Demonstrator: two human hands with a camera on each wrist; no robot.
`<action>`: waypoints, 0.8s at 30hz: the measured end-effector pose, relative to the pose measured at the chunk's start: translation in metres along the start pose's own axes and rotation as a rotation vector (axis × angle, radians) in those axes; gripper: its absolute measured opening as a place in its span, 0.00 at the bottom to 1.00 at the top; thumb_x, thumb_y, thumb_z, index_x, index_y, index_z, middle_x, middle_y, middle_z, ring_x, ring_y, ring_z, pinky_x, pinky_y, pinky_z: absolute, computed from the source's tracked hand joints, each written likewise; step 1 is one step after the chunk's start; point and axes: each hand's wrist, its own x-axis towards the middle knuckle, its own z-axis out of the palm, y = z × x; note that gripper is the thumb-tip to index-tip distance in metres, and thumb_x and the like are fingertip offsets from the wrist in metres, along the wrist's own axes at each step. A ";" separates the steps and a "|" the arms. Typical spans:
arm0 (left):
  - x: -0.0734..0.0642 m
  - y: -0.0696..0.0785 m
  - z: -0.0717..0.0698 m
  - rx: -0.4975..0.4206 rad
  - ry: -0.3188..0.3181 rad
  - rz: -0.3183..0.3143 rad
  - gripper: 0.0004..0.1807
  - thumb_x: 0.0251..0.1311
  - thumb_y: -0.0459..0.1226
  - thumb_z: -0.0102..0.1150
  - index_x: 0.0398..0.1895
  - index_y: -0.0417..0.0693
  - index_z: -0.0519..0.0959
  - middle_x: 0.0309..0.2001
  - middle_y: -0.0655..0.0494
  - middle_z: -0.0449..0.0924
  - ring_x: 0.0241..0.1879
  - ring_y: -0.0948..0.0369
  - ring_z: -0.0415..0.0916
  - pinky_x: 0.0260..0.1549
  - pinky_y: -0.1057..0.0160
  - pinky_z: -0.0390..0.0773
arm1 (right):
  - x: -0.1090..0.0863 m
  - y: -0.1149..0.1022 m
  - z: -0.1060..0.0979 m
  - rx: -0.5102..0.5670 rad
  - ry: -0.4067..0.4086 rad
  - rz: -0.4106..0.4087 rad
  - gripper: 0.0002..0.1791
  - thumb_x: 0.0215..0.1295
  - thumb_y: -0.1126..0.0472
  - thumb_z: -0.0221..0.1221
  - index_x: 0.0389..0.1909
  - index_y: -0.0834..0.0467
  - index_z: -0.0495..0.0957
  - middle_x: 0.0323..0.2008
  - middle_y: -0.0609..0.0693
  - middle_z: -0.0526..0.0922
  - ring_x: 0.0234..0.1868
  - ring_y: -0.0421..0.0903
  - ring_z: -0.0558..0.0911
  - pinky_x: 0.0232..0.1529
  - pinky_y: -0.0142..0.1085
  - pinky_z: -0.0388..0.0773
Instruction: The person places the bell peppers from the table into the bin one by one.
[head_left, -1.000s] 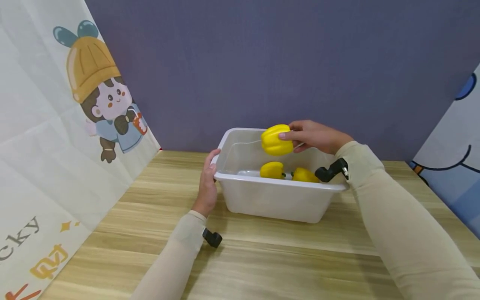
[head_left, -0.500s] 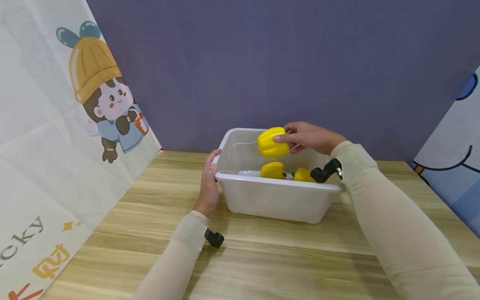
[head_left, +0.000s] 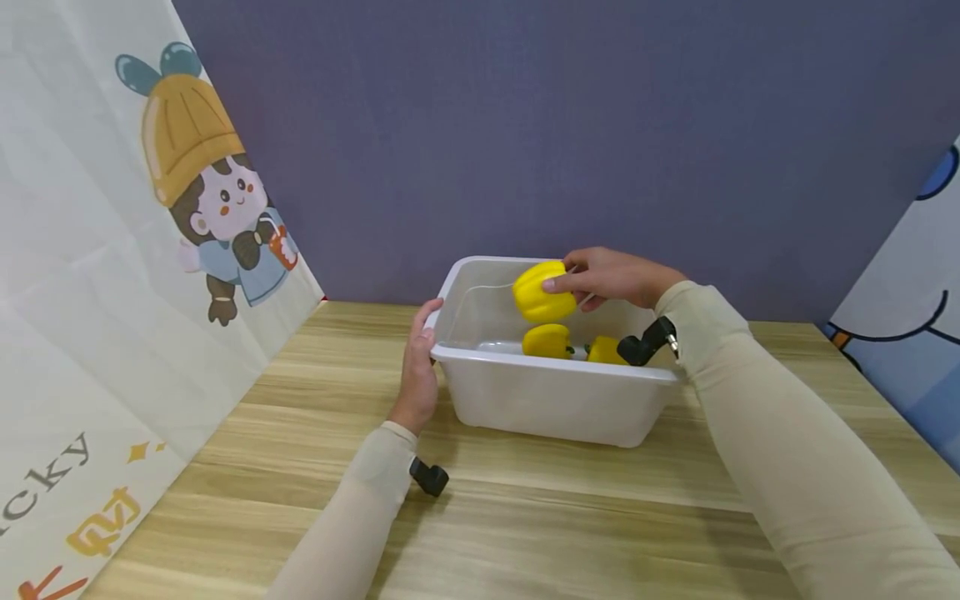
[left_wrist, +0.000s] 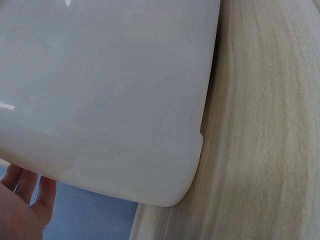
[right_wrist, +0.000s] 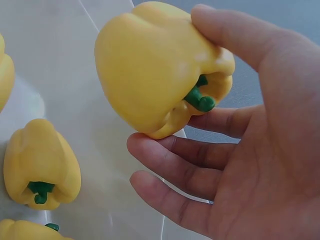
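Note:
A yellow bell pepper [head_left: 537, 294] with a green stem [right_wrist: 200, 99] is pinched between the thumb and fingers of my right hand [head_left: 618, 279], over the inside of a white plastic tub [head_left: 543, 404]. Below it in the tub lie a yellow pepper [head_left: 547, 342] and another pepper [head_left: 604, 350] further right. The right wrist view also shows part of a yellow pepper [right_wrist: 4, 75] at its left edge. My left hand [head_left: 417, 367] grips the tub's left rim; in the left wrist view its fingers [left_wrist: 46, 197] show at the tub's edge.
The tub stands on a wood-grain table [head_left: 510, 525], near the dark blue-grey backdrop [head_left: 525, 125]. A white printed sheet [head_left: 90, 275] borders the left side, and another printed panel [head_left: 907, 308] the right. Black camera mounts [head_left: 429, 477] sit on both wrists.
My right hand has moved slightly left and down with the pepper, lowering it towards the peppers in the tub. My left hand keeps its place on the rim.

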 end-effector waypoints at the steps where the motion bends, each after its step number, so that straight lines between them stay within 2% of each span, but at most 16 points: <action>1: 0.000 0.000 0.000 0.003 0.001 0.001 0.31 0.69 0.48 0.29 0.73 0.52 0.61 0.57 0.29 0.67 0.50 0.47 0.68 0.50 0.52 0.66 | 0.001 0.001 -0.001 -0.001 0.000 -0.002 0.44 0.56 0.29 0.63 0.61 0.58 0.70 0.54 0.55 0.77 0.54 0.57 0.76 0.55 0.47 0.77; 4: 0.002 0.000 0.002 0.008 0.006 0.005 0.31 0.69 0.48 0.29 0.73 0.52 0.61 0.57 0.29 0.67 0.49 0.54 0.69 0.50 0.52 0.66 | 0.003 0.002 -0.003 -0.005 -0.002 -0.008 0.44 0.56 0.29 0.63 0.61 0.58 0.70 0.54 0.55 0.77 0.54 0.58 0.76 0.54 0.46 0.78; 13: 0.006 -0.001 0.007 0.021 0.027 0.016 0.31 0.70 0.48 0.28 0.74 0.50 0.60 0.57 0.29 0.67 0.48 0.56 0.69 0.49 0.53 0.67 | 0.010 0.007 -0.008 0.000 -0.008 -0.023 0.46 0.54 0.28 0.63 0.63 0.58 0.69 0.55 0.56 0.76 0.54 0.57 0.76 0.55 0.47 0.77; 15: 0.006 -0.002 0.008 0.022 0.031 0.017 0.31 0.70 0.48 0.28 0.74 0.50 0.61 0.56 0.29 0.67 0.48 0.54 0.69 0.49 0.53 0.67 | 0.011 0.008 -0.009 0.007 -0.009 -0.024 0.46 0.55 0.28 0.63 0.63 0.58 0.69 0.55 0.55 0.76 0.55 0.57 0.76 0.55 0.47 0.77; 21: 0.009 -0.007 0.010 0.029 0.039 0.018 0.31 0.70 0.48 0.28 0.74 0.50 0.61 0.56 0.30 0.67 0.52 0.36 0.65 0.49 0.54 0.67 | 0.014 0.009 -0.014 0.040 0.004 -0.044 0.41 0.64 0.31 0.57 0.64 0.58 0.68 0.57 0.57 0.76 0.54 0.55 0.78 0.53 0.45 0.78; 24: 0.011 -0.008 0.012 0.036 0.037 0.014 0.32 0.69 0.49 0.28 0.74 0.51 0.61 0.58 0.31 0.67 0.53 0.33 0.64 0.50 0.52 0.66 | 0.014 0.010 -0.017 0.062 0.018 -0.057 0.39 0.66 0.33 0.56 0.65 0.59 0.68 0.58 0.60 0.76 0.55 0.55 0.79 0.53 0.47 0.78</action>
